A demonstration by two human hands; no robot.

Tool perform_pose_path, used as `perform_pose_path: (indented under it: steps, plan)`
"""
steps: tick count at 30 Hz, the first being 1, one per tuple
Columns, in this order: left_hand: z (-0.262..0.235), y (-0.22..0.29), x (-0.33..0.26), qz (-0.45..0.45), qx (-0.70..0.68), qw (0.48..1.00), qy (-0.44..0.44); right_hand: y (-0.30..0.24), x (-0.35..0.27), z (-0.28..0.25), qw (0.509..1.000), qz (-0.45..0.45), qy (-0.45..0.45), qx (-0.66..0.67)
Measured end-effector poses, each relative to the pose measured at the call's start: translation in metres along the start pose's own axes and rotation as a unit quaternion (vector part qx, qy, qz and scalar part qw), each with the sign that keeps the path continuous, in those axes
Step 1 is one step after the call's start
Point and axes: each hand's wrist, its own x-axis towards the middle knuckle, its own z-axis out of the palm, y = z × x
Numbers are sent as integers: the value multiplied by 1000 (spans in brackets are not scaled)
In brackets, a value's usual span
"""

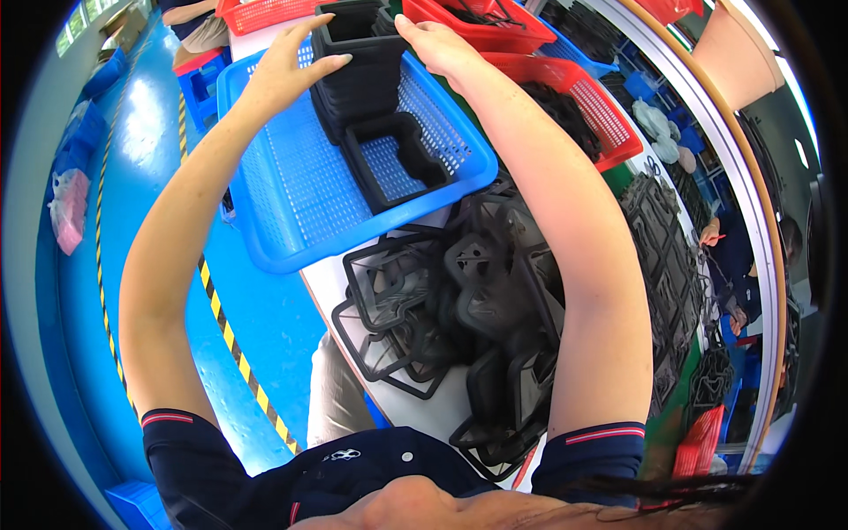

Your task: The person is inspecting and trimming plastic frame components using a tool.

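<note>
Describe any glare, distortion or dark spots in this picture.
Head view: bright glare on the blue floor at upper left; fisheye distortion bows the striped tape; corners fall to black; some edges merge within the dark frame pile.

Stk of blk frames [360, 88], open ctrs, in blue bskt [287, 190], far end.

A factory workshop is shown, seemingly one where parts are sorted or handled in bulk. A blue-coated floor [150, 97] is marked with yellow-and-black striped tape [231, 340] at the left. Many alike black frames [495, 300] are heaped at the centre on a white table [325, 281]. Perforated plastic baskets, blue [283, 203] and red [616, 132], are set out at the top. Co-workers are seen at upper left [208, 34] and far right [740, 265].
</note>
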Motion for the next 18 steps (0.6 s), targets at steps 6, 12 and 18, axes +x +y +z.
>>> perform_pose_path:
  steps: [6, 12, 18]
  plan:
    - [-39, 33, -24, -62, -99, 993, 36, -40, -118, -62, 981, -116, -10, 154]
    - [-75, 144, -41, 43, -247, 965, 80, -116, -375, -106, 842, -234, -172, 455]
    - [-36, 308, -94, 178, -274, 942, -82, -112, -588, -159, 841, -303, 42, 446]
